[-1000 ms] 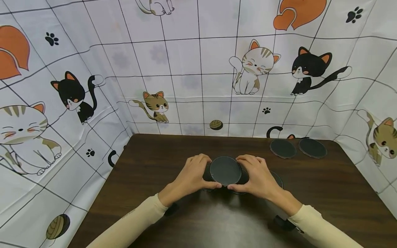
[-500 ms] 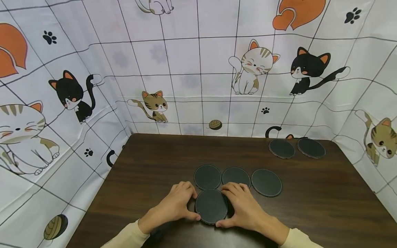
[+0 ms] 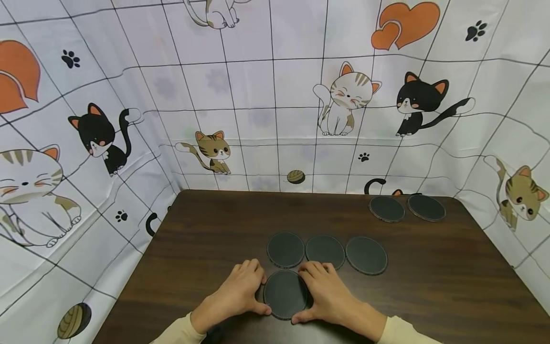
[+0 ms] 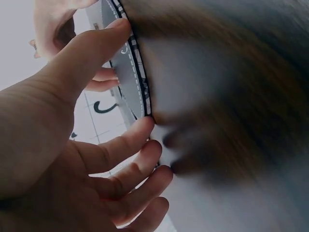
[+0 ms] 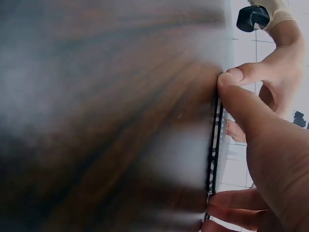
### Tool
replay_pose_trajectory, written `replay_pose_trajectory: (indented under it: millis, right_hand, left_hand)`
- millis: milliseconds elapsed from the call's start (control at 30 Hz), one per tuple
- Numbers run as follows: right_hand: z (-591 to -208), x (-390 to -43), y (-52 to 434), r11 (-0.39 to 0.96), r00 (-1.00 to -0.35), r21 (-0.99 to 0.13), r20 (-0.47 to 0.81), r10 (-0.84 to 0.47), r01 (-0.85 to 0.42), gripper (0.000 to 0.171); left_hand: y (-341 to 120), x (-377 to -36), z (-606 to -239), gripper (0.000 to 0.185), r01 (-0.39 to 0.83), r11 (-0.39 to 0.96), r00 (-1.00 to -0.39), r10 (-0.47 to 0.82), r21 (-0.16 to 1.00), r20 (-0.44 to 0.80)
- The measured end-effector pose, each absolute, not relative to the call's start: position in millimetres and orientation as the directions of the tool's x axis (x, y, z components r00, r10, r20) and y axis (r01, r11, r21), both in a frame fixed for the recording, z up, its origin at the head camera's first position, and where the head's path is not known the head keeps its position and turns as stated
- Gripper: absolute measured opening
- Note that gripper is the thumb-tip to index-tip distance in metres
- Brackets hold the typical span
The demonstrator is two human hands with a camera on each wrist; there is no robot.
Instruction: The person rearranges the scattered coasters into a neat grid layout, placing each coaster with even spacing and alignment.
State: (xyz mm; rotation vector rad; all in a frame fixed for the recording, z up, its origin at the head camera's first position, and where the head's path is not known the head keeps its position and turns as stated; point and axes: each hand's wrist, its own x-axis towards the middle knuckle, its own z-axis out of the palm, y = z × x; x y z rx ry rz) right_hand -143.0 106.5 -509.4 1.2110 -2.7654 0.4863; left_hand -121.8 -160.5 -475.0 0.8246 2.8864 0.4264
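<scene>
ITEM: round dark coaster (image 3: 285, 294), stitched rim, near edge of dark wood table (image 3: 451, 282), centre-front. Lies flat or nearly so; head view can't settle whether it's fully down.

GRIP: both hands on it. L hand (image 3: 232, 298) at coaster's left rim, thumb on near edge, fingers curled round far-left edge. R hand (image 3: 331, 298) mirrors it on right rim. Wrist views confirm: L thumb and fingers (image 4: 140, 150) pinch the stitched edge; R thumb (image 5: 236, 89) presses the edge from above, fingers (image 5: 227, 205) below. So each hand holds the disc by its rim, neither slack nor empty.

KEY RELATION: coaster sits directly between the two hands, equally near both; no long axis (circular), so orientation doesn't matter, only centre position. It lies just in front of a row of three like coasters: left one (image 3: 285, 249), middle one (image 3: 325, 251), right one (image 3: 366, 255). Held disc is nearest the gap between left and middle, its far rim just short of them; touching or not, can't tell. Judgement: any adjustment means sliding along the near–far line or sideways vs. that row.

OTHER STOCK: two more coasters (image 3: 386, 209) (image 3: 426, 207) side by side at far-right corner, well apart from the hands.

SURROUND: cat-print cloth backdrop (image 3: 258, 95) on three sides. Cream sleeves (image 3: 176, 332) at wrists.
</scene>
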Motion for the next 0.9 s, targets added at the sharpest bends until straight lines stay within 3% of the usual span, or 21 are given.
replay_pose_trajectory:
  millis: [233, 500, 733, 900]
  right_hand:
    - [-506, -144, 109, 0.632, -0.691, -0.290, 0.204, -0.693, -0.719, 0.101]
    - [-492, -154, 143, 0.674, -0.711, -0.243, 0.349, -0.610, -0.698, 0.074]
    - [-460, -182, 193, 0.731, -0.705, -0.169, 0.473, -0.528, -0.661, 0.053]
    - [-455, -209, 234, 0.803, -0.807, -0.240, 0.410, -0.425, -0.545, 0.047]
  left_hand:
    - [-162, -125, -471, 0.057, 0.511, 0.820, -0.846, 0.533, 0.259, -0.020]
    - [-139, -151, -457, 0.055, 0.486, 0.830, -0.870, 0.489, 0.273, 0.063]
    - [-79, -212, -432, 0.051, 0.579, 0.799, -0.813, 0.550, 0.162, 0.194]
    - [-24, -264, -432, 0.046, 0.592, 0.799, -0.804, 0.575, 0.104, 0.151]
